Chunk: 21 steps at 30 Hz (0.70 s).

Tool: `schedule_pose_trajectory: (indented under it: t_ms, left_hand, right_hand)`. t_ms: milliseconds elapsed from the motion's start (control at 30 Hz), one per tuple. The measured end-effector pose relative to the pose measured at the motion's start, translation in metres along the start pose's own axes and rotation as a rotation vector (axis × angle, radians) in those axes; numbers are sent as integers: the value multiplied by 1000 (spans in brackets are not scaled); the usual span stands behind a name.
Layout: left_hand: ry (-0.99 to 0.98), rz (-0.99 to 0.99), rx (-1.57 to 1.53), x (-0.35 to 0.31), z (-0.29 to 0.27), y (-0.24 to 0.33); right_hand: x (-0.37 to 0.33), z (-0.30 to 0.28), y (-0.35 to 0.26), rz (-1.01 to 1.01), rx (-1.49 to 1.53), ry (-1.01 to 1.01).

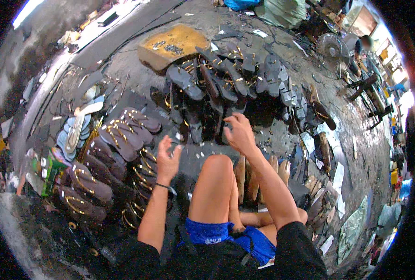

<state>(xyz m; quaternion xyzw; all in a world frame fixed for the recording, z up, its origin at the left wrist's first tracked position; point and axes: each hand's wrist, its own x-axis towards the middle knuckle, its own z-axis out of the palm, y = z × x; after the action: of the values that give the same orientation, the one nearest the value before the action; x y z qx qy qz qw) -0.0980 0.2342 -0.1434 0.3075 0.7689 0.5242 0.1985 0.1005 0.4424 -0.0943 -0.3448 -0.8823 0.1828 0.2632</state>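
My left hand [168, 161] is raised beside my knee, fingers and thumb apart, with nothing visible in it. A small white scrap [178, 136] shows just past its fingertips. My right hand [240, 135] reaches past the knee with fingers bent and apart. Its fingertips are close to a dark sole standing on edge [218, 122] at the front of a heap of dark sandals [226, 79]; whether they touch is unclear. Left of my left hand lie rows of brown sandals with gold straps [119, 133], and more brown sandals [91, 182] sit nearer to me.
A yellowish block [170, 44] with small dark bits stands behind the heap. Wooden shoe lasts [252, 182] lie by my right leg. Grey-blue soles [74, 130] are piled at left. A fan [332, 49] and a person [364, 51] are at the far right. Scraps litter the floor.
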Motion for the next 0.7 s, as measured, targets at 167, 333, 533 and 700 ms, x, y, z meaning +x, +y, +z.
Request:
schedule_pose_trajectory:
  t_ms: [167,333,533,700]
  left_hand:
    - [-257,113,-261,-72,65,53]
    - [-224,422,169,-114,63,87]
    - [-217,143,-168,-95,56,82]
    - [-229,-199,-953,-75,44,147]
  right_hand:
    - [89,62,9,61,-333,-63]
    - [114,79,13,130,-339,22]
    - [50,23,0,417,682,388]
    - [-180,-61,-47,720,1039,148]
